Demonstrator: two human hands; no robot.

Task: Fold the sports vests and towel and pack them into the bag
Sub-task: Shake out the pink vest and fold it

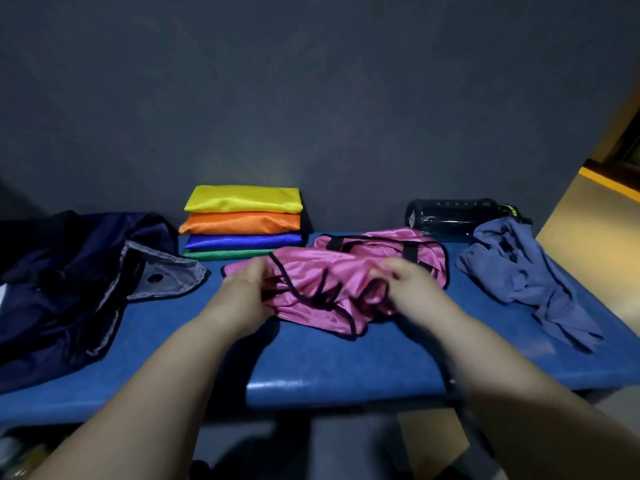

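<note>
A crumpled pink vest (332, 271) with black trim lies in the middle of the blue bench (339, 372). My left hand (242, 292) grips its left side, and my right hand (405, 282) pinches its right side. Behind them, against the wall, stands a stack of folded vests (242, 223): yellow on top, then orange, blue and green. A dark navy bag (69, 282) lies open at the left end of the bench. A bluish-grey towel (523, 271) lies rumpled at the right end.
A dark water bottle (453, 216) lies on its side behind the towel by the wall. The bench's front edge runs close under my forearms. A yellow floor area shows beyond the bench's right end.
</note>
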